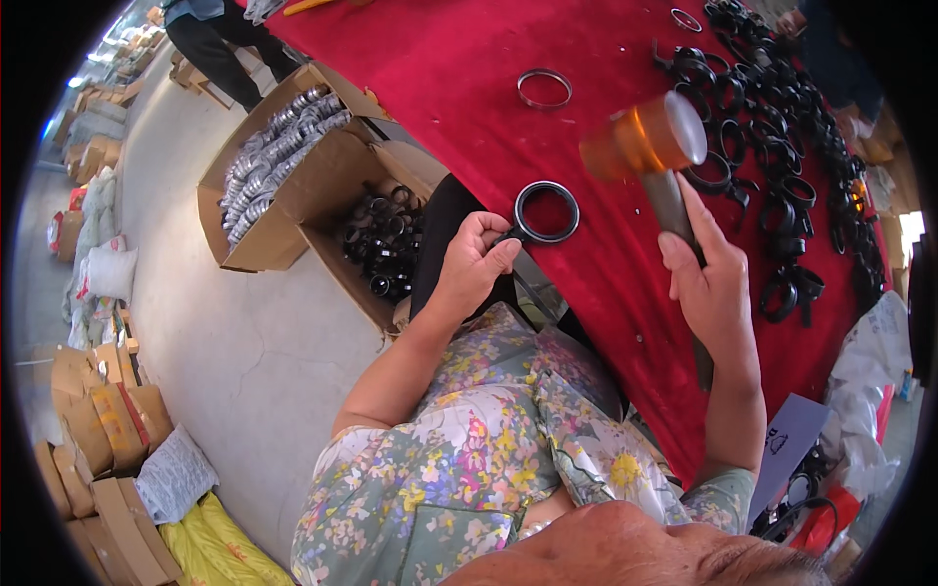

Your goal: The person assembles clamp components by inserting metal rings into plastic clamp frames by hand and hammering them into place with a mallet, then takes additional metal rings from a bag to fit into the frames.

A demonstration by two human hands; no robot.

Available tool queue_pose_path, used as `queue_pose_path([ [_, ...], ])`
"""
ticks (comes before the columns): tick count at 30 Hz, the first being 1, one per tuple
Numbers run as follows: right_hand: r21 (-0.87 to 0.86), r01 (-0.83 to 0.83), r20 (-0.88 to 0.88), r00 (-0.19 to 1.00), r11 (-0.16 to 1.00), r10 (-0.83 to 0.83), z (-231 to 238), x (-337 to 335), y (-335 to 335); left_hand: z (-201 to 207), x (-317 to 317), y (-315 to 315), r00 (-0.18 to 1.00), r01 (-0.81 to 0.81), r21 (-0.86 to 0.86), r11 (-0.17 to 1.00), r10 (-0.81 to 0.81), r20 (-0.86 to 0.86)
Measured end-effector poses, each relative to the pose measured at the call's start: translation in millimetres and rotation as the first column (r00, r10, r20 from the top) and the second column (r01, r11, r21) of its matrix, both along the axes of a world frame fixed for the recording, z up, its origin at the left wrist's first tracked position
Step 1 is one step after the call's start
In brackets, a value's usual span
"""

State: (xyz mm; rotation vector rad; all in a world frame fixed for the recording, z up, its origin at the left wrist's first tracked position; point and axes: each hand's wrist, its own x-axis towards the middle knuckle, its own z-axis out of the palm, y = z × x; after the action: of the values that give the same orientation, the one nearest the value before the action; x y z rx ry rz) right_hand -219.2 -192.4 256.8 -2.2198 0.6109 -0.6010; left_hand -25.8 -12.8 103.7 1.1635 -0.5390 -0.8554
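A black ring point(548, 238) is pinched between the thumb and fingers of the left hand point(476, 259), held just beyond the fingertips, to their right, over the red worktop point(430, 63). The left forearm is angled away and rightward. A hammer point(637, 143) (amber-headed) is gripped in the right hand point(708, 283), its index finger laid along the handle.

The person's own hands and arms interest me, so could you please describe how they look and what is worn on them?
The left hand and right hand are gloveless, with no ring or watch visible. The left sleeve and right sleeve are grey-green with a floral print, leaving the forearms bare.
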Motion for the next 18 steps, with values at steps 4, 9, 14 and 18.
queue_pose_path([
  [4,-0.296,-0.106,0.059,0.990,0.949,0.129,-48,36,-11,-1,-1,-5,1.000,0.009,-0.002,1.000,-0.009,-0.001],
  [9,-0.288,-0.238,-0.231,0.957,0.928,0.173,-17,60,-1,-3,0,-3,0.999,-0.038,0.015,0.999,0.038,0.037],
  [14,-0.331,-0.232,0.047,0.964,0.915,0.261,-5,66,17,1,-5,-4,0.997,-0.082,0.010,0.997,0.082,0.004],
  [18,-0.301,-0.294,-0.350,0.919,0.907,0.181,-34,68,23,-1,2,-8,0.994,-0.085,0.024,0.996,0.083,0.072],
])
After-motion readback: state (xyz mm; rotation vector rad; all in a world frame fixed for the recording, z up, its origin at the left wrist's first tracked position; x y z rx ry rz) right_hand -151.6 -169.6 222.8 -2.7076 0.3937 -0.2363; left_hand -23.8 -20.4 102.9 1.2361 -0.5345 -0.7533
